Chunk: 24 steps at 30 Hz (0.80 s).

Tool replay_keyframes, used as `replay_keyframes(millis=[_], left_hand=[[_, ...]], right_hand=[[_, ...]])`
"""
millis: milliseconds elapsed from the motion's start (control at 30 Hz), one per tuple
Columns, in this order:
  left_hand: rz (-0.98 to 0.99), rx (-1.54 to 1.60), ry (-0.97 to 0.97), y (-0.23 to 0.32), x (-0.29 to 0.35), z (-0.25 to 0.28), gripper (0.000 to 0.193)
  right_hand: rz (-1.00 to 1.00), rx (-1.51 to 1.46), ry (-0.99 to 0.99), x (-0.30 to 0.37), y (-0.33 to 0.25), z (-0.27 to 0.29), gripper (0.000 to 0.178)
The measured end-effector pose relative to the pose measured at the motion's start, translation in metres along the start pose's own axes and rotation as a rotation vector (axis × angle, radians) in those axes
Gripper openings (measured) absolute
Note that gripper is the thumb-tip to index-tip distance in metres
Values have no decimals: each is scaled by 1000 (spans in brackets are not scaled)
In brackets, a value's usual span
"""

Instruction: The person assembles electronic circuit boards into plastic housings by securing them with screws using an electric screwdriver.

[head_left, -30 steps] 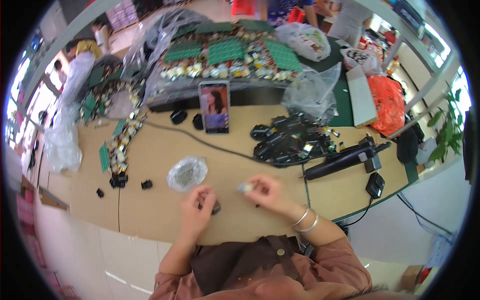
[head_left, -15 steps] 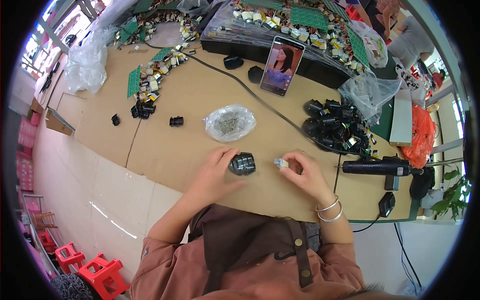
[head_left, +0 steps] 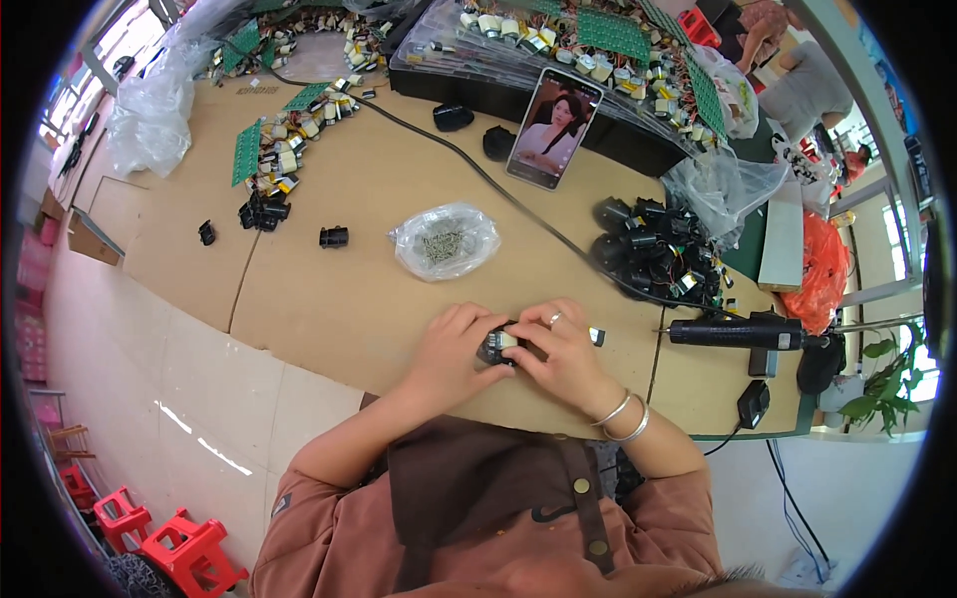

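My left hand [head_left: 449, 359] closes around a small black plastic housing [head_left: 487, 349] just above the cardboard-covered table. My right hand [head_left: 560, 357], with a ring and bangles, meets it, its thumb and fingers on a small whitish block-shaped component [head_left: 506, 341] against the housing. Fingers hide most of both parts. Just past the right hand's knuckles shows a small silver-and-dark piece [head_left: 596, 336]; whether it is joined to anything is hidden. Farther out lies a clear plastic bag [head_left: 446, 242] of tiny metal screws.
A black electric screwdriver [head_left: 736, 334] and a pile of black housings with wires [head_left: 658, 244] lie right. A cable [head_left: 469, 159] crosses the table near a propped phone [head_left: 553, 130]. Green circuit boards [head_left: 247, 152] with wired components stand back left; small black parts [head_left: 334, 237] lie nearby.
My right hand has moved left, bringing the whitish component to the black housing in my left hand. The silver-and-dark piece now shows beside the right hand. The whole view has shifted slightly.
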<state>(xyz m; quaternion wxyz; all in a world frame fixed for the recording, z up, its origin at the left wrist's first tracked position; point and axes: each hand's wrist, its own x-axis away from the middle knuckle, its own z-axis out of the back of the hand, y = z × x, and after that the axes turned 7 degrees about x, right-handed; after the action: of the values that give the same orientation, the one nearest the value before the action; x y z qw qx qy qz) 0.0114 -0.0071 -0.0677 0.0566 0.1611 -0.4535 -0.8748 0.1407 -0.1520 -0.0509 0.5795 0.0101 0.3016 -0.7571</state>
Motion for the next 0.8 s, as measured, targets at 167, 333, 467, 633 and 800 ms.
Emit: replay_keyframes(millis=[167, 333, 467, 633, 800], left_hand=[[9, 17, 18, -1, 1, -1, 58], [-13, 1, 8, -1, -2, 1, 57], [-48, 4, 8, 0, -4, 3, 55], [-37, 9, 29, 2, 0, 3, 51], [-100, -81, 16, 1, 8, -2, 42]], right_hand=[[20, 148, 27, 0, -7, 0, 22], [72, 203, -37, -6, -10, 5, 16], [154, 382, -188, -16, -20, 10, 16], [182, 400, -233, -19, -22, 10, 12], [142, 236, -313, -19, -4, 12, 7]])
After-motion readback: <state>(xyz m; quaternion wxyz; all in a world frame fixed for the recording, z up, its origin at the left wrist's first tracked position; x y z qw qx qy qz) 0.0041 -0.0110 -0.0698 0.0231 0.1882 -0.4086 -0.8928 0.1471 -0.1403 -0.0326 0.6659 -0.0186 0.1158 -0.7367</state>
